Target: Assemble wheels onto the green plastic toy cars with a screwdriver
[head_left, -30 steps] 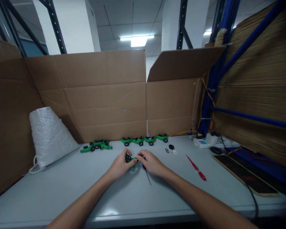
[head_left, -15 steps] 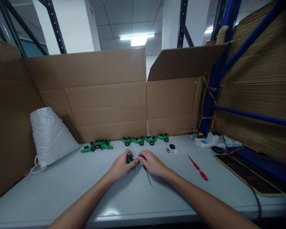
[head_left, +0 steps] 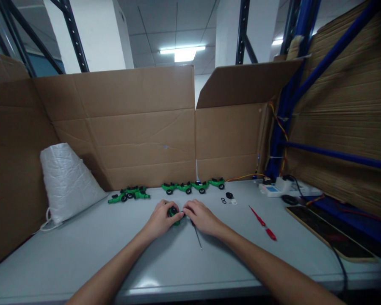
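Note:
Both my hands meet over a small green toy car with black wheels (head_left: 174, 214) on the grey table (head_left: 114, 254). My left hand (head_left: 160, 220) grips its left side. My right hand (head_left: 200, 217) pinches its right end, and a thin screwdriver (head_left: 197, 237) sticks out from under that hand toward me; its handle is hidden. Most of the car is covered by my fingers.
A row of green toy cars (head_left: 193, 186) and a second cluster (head_left: 129, 195) stand by the cardboard wall (head_left: 130, 127). Loose black and white wheel parts (head_left: 229, 198), a red screwdriver (head_left: 263, 223), a white bag (head_left: 66, 180), a power strip (head_left: 277, 188) and a dark pad (head_left: 328, 233) lie around.
My hands have shifted very slightly with the car between them; the car looks turned a little. Nothing else has moved.

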The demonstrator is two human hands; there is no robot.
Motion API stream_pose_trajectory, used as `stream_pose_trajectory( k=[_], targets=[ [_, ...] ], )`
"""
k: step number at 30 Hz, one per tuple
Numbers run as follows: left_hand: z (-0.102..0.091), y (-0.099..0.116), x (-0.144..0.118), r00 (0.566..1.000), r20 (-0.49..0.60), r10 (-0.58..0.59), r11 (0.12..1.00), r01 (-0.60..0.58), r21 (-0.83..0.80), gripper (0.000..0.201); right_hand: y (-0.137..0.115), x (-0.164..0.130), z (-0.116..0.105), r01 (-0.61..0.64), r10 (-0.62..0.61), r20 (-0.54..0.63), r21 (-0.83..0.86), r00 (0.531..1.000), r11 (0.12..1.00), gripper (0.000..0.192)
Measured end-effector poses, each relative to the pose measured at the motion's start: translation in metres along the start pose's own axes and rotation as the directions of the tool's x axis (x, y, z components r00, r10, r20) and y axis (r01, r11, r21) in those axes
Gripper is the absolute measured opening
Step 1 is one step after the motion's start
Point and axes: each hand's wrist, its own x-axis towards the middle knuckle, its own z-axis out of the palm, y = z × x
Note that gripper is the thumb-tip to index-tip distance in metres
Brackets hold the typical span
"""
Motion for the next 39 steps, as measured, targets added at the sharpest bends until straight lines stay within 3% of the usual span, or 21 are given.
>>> stream_pose_trajectory(
  k=[8, 16, 24, 39],
  targets=[
    [-0.001, -0.003, 0.001, 0.999, -0.049, 0.013, 1.000, -0.015, -0.025, 0.034, -0.003, -0.001, -0.003, 0.006, -0.006, 0.013, 0.005, 1.000, 1.000, 0.020],
    [0.001, -0.004, 0.002, 1.000, 0.015, 0.026, 0.999, -0.026, -0.038, 0.035, 0.000, 0.000, -0.003, -0.006, 0.006, 0.043, 0.002, 0.999, 1.000, 0.023],
    [0.002, 0.003, 0.001, 0.999, -0.016, 0.032, 0.992, -0.034, -0.119, 0.026, -0.006, -0.001, -0.006, 0.031, -0.028, -0.046, 0.059, 0.999, 0.998, 0.018],
    [0.002, 0.005, 0.000, 0.997, -0.035, 0.074, 0.997, -0.075, -0.021, 0.023, -0.012, -0.002, -0.011, 0.062, -0.062, -0.044, 0.014, 0.997, 0.998, 0.013]
  ],
)
